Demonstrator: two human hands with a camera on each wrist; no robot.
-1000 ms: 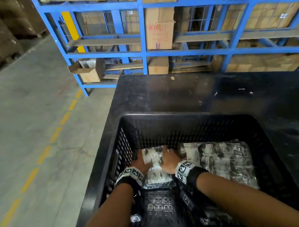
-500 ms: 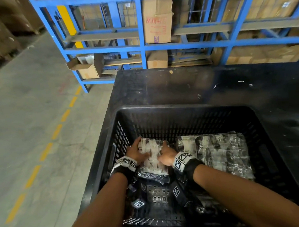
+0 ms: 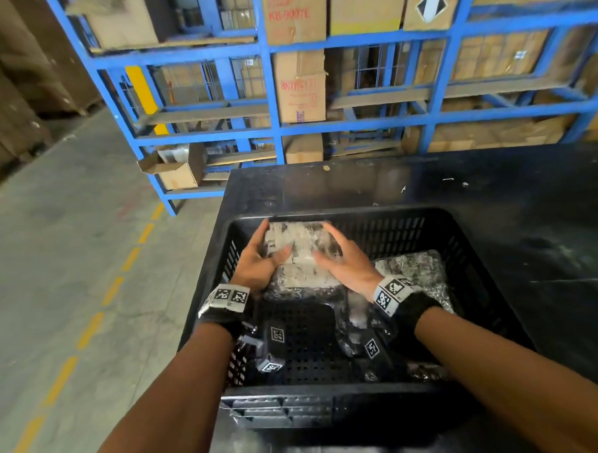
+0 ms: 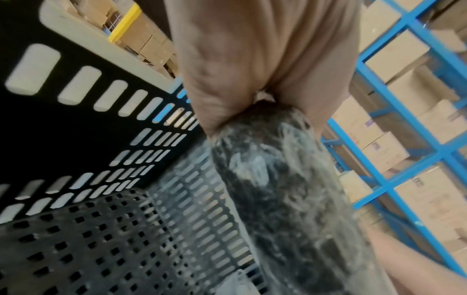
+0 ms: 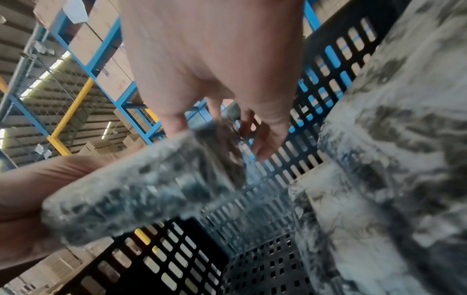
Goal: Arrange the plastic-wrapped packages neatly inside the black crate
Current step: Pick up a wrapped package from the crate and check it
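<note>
I've got one plastic-wrapped package point(image 3: 300, 257) up between both hands, lifted clear of the black crate point(image 3: 463, 253) floor at the far left of the crate. My left hand point(image 3: 258, 262) clamps its left edge, thumb across the top; my right hand point(image 3: 343, 262) has its fingers point(image 5: 262, 143) curled round the right side. So both sets of fingers are holding this package, neither is wide.

Other wrapped packages point(image 3: 412, 272) lie flat on the right side of the crate floor, just beside my right wrist.

What worries me: the wrap looks slick and crinkled, and the package is tilted, so I reckon it can slide out of my grip if I loosen one side first. It sits close to the far wall, and I judge a corner could catch on the slotted wall or the rim. Set down crooked, it could ride up on its neighbours and spoil the row. The counter point(image 3: 494, 183) beyond stays out of play.
</note>
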